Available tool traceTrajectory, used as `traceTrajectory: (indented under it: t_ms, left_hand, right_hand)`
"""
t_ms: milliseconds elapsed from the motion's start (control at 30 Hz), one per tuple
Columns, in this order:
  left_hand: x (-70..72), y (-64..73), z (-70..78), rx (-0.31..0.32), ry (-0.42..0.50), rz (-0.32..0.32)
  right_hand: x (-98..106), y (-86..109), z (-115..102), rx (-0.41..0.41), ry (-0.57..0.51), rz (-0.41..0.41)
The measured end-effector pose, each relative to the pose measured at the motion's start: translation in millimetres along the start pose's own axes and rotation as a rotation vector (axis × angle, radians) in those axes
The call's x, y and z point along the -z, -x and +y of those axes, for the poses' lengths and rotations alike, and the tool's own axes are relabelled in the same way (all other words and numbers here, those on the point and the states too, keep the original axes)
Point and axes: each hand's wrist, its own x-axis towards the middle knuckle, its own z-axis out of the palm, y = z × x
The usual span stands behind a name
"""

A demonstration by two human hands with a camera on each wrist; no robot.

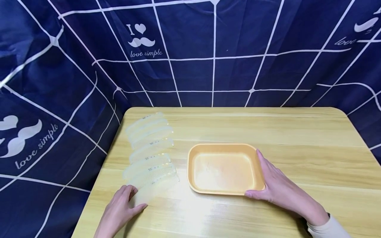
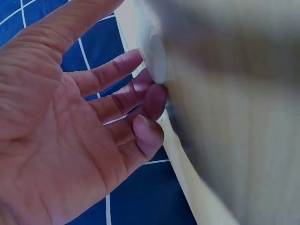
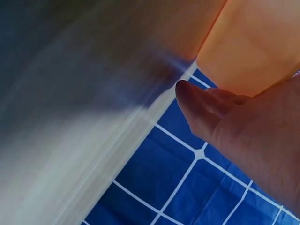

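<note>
Several pale translucent combs (image 1: 151, 142) lie in an overlapping column on the left of the table. At the nearest comb (image 1: 154, 190), my left hand (image 1: 119, 206) has its thumb and fingers spread apart around the left end. In the left wrist view the fingertips (image 2: 149, 129) are right at the end of a whitish comb (image 2: 157, 58), low over the wood. My right hand (image 1: 279, 186) grips the right side of a shallow orange tray (image 1: 191, 178), thumb at the front corner and fingers along the side wall. Nothing lies inside the tray.
The light wooden table (image 1: 321, 142) has rounded far corners. Dark blue cloth (image 1: 190, 76) with white lines and printed lettering hangs behind it and along its left side. A bright reflection shows on the wood in front of the tray.
</note>
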Motion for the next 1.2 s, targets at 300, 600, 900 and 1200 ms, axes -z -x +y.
traceTrajectory:
  t_ms: [300,600,900,1200]
  left_hand:
    - [-4.8,-2.0,2.5,-0.029,0.053,-0.005]
    - [-13.0,-6.3,12.8,-0.015,0.109,-0.029]
    - [-15.0,-3.6,-1.6,-0.181,0.298,0.038]
    - [-10.2,-4.6,-5.8,-0.247,0.416,0.104]
  right_hand:
    - [3.1,2.9,1.7,-0.014,-0.014,-0.012]
    - [8.6,6.1,2.8,-0.024,-0.022,-0.022]
    - [4.8,5.1,0.1,-0.026,-0.030,-0.027]
    - [1.9,3.0,-0.5,-0.015,-0.029,-0.014]
